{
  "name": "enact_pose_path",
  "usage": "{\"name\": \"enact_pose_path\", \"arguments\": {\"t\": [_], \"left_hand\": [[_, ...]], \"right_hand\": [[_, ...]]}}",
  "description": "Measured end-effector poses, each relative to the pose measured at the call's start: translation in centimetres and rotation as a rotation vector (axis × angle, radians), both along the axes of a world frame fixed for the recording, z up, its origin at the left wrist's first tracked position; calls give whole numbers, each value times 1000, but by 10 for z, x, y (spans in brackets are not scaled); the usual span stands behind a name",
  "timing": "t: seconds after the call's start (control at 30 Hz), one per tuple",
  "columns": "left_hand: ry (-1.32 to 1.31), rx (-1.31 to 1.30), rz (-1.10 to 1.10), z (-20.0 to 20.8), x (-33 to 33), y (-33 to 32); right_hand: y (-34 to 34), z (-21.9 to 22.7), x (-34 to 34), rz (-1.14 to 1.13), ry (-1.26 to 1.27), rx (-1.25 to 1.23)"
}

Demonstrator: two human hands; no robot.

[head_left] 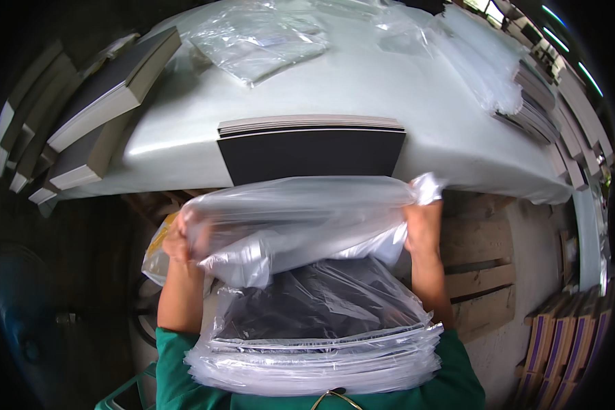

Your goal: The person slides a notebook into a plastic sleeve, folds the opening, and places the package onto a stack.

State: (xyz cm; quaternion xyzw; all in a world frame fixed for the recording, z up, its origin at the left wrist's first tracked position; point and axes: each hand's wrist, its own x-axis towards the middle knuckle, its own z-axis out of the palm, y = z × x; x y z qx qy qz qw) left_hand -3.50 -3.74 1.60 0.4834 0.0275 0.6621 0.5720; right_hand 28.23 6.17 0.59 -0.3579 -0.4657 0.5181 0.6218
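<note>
A clear plastic bag (307, 208), blurred by motion, is stretched between my two hands above my lap. At its left end, my left hand (179, 236) is closed on the plastic. My right hand (422, 222) grips the other end, its fingers partly covered by crumpled film. Below the bag, a pile of plastic-covered flat items (321, 342) rests against my body, with a dark sheet showing through the top film. Just beyond my hands, a stack of black boards with pale edges (311, 154) lies at the table's near edge.
The table (184, 133) has a pale cover. Thick dark stacks (109, 96) stand at its left; loose clear bags (260, 41) lie at the back. More film (478, 65) covers stacks at the right. A wooden pallet (482, 273) and bundles with purple stripes (564, 335) are on the floor.
</note>
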Motion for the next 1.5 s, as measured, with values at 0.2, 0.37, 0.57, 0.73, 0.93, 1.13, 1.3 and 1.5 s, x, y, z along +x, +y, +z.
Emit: {"name": "enact_pose_path", "arguments": {"t": [0.2,0.37,0.57,0.73,0.93,1.13,1.3,1.5], "left_hand": [[1162,-198,1206,50,10,37],[1293,273,1347,7,6,1],[1285,-51,1341,30,12,21],[1366,58,1328,26,15,18],[1490,159,1218,-32,20,0],[1149,245,1390,47,27,-12],[931,-477,17,54,-10,-10],[264,-981,-144,-64,-10,-2]], "right_hand": [[16,69,-23,-451,-945,665],[1,22,16,-361,-1134,886],[2,61,-4,-286,-1166,793],[10,49,2,-236,-1182,778],[6,8,4,-578,-994,1044],[-38,16,30,-451,-890,1036],[-53,48,43,30,-551,521],[-32,-66,70,793,545,-552]]}}
